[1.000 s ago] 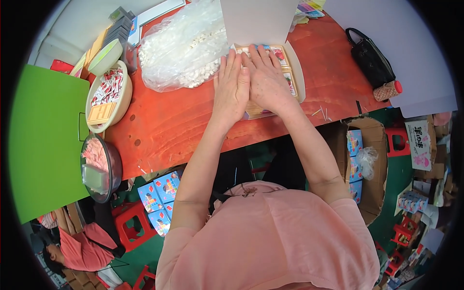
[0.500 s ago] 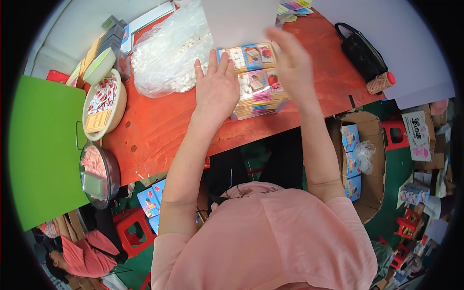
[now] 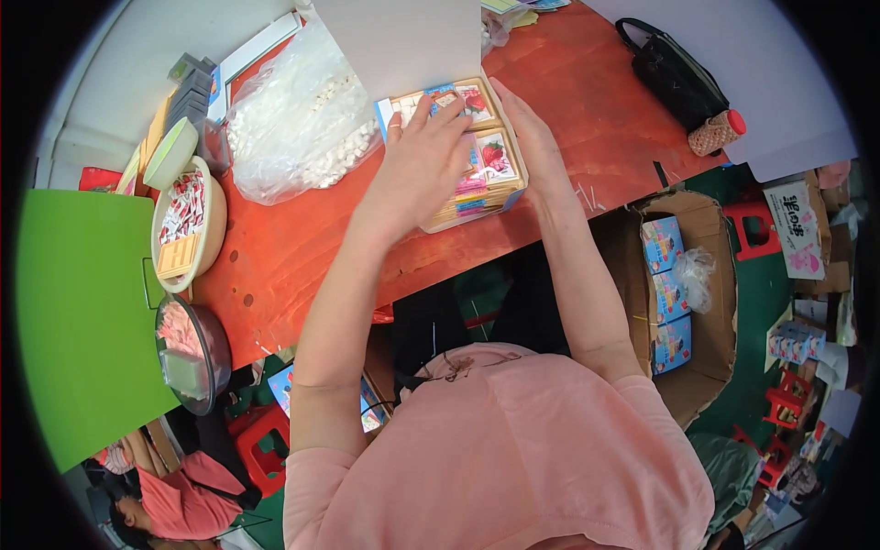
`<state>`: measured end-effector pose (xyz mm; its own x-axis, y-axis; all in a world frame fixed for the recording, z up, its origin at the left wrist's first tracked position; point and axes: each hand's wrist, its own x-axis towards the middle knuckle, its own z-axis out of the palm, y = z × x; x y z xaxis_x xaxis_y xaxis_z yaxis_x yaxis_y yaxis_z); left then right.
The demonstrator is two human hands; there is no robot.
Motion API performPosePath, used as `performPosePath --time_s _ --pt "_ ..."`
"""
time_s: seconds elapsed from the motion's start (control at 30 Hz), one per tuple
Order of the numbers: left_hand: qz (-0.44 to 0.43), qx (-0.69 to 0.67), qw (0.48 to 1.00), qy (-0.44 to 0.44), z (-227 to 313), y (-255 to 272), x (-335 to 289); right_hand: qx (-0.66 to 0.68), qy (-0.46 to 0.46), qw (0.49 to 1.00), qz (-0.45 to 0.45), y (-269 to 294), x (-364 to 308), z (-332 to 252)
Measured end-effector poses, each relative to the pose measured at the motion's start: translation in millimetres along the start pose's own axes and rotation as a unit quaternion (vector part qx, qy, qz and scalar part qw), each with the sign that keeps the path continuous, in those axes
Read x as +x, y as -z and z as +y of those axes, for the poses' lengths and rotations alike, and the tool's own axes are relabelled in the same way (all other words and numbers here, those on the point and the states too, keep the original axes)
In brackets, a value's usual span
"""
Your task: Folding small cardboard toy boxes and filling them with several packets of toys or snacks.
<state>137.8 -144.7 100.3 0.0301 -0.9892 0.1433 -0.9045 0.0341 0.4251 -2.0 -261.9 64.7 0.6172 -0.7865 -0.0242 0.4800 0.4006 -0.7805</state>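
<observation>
An open cardboard box (image 3: 502,209) with its white lid (image 3: 417,46) raised stands on the red table in front of me. It is filled with flat wrapped packs (image 3: 496,156) showing strawberry pictures and white pieces. My left hand (image 3: 422,163) lies over the top packs, fingers spread, covering part of them. Along the box's right side rests my right hand (image 3: 536,137), fingers stretched out and pointing away from me; its palm side is hidden. Neither hand grips anything.
Left of the box lies a clear bag of white pieces (image 3: 293,119). A basin of sachets (image 3: 217,215) and a dark bowl (image 3: 213,367) stand at the left edge. A black handbag (image 3: 674,78) and red-capped jar (image 3: 717,133) sit right. A carton (image 3: 710,367) holds blue boxes below.
My left hand has gone from the box's left side onto the packs. My right hand, blurred and raised before, now rests along the right side. The whole view has shifted slightly.
</observation>
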Motion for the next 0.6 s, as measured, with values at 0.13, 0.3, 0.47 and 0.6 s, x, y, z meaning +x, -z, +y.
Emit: performPosePath --time_s 0.13,0.3,0.47,0.6 --pt "0.069 0.115 0.991 0.015 12 -14 0 -0.002 -0.032 0.999 0.006 4 3 -1" --pt "0.055 0.148 0.987 0.004 13 -15 0 -0.007 -0.036 0.999 0.035 0 6 1" --pt "0.081 0.147 0.986 -0.016 12 -16 -1 -0.144 -0.067 0.985 0.068 -8 12 -9" --pt "0.082 0.149 0.985 -0.023 12 -17 0 -0.237 -0.006 0.971 0.043 2 22 0"
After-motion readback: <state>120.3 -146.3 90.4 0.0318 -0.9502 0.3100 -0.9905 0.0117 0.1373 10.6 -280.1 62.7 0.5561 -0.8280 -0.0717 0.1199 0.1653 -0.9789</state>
